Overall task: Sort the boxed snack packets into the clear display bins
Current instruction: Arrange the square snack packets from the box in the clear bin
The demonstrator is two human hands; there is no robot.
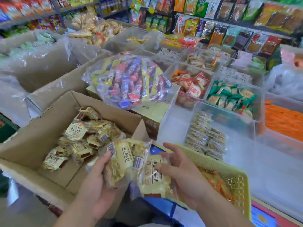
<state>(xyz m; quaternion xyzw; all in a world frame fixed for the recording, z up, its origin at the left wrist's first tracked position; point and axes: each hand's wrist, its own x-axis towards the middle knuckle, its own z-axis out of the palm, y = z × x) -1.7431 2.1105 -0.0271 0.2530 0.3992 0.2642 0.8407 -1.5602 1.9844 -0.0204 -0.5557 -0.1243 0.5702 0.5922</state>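
A cream biscuit packet [154, 177], long axis pointing away from the person, sits pinched in the right hand [182, 174]; the left hand [96, 185] grips perhaps three more packets [122, 158], tilted rightward, above a corner of the cardboard box [29, 145], beside a yellow basket [234, 177].

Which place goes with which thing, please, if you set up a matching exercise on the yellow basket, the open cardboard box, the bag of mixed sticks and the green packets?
1. yellow basket
2. open cardboard box
3. bag of mixed sticks
4. green packets

A. on a closed carton, centre
B. in a clear bin, right
C. lower right, by the right hand
D. lower left, holding cream packets

Pairs: 1-C, 2-D, 3-A, 4-B.
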